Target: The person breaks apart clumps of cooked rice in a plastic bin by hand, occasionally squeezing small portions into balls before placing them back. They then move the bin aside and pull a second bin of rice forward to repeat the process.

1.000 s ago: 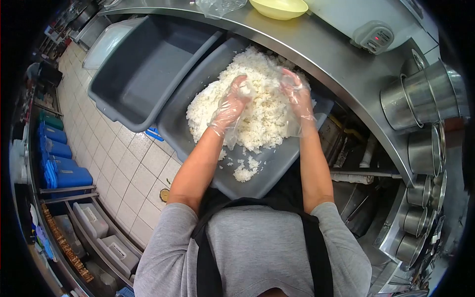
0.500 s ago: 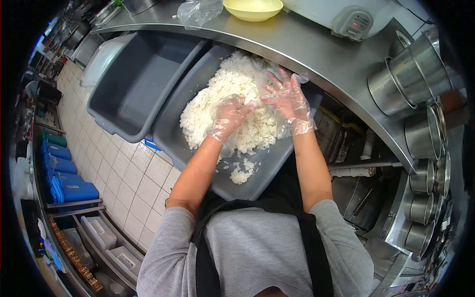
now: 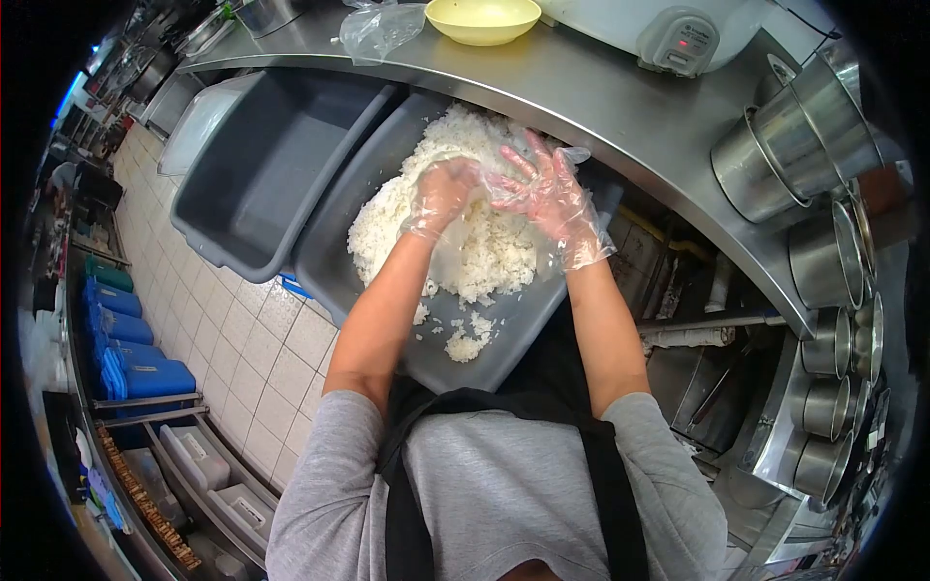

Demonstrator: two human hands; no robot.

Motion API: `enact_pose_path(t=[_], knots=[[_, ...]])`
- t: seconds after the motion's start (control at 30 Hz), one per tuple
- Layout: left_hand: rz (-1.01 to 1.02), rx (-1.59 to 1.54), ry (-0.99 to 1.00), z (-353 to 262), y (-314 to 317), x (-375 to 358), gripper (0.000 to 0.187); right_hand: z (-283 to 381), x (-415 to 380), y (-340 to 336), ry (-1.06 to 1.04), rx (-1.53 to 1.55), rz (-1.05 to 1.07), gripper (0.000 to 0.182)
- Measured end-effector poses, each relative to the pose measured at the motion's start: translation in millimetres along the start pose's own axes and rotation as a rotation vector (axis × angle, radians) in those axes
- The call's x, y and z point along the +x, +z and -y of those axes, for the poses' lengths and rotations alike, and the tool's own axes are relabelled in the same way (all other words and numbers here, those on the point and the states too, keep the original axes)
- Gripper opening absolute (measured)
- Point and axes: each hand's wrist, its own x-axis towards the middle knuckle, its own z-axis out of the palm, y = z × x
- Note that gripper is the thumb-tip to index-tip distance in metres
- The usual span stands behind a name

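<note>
There is only one view, from the camera on my head, tilted steeply forward and down over my own chest and arms. It sits close — my grey shoulders fill the bottom edge, and my left hand (image 3: 441, 198) and right hand (image 3: 552, 198) meet near the middle of the frame over the rice (image 3: 484, 252). The wide lens bends the steel tabletop (image 3: 620, 97) into an arc across the top and darkens the corners; the tiled floor (image 3: 262, 339) falls away on my left.

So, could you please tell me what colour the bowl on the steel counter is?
Pale yellow; the bowl shows best in the head view.
</note>
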Motion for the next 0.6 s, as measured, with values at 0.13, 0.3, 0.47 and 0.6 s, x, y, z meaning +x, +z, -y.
enact_pose_path(t=[0.13, 0.3, 0.47, 0.6], knots=[[-0.29, 0.095, 0.087, 4, -8, 9, 0.025, -2, -1, -1, 0.05, -0.022, 0.043, 0.073], [0.21, 0.234, 0.072, -30, -6, -49, 0.054, -11, 6, -11, -0.092, -0.092, -0.131, 0.07], [0.386, 0.448, 0.192, -42, 29, -91, 0.073, -20, 8, -3, -0.12, 0.115, -0.211, 0.059], [0.474, 0.624, 0.272, -46, 37, -86, 0.047, -23, 5, -1, -0.112, 0.141, -0.204, 0.056]])
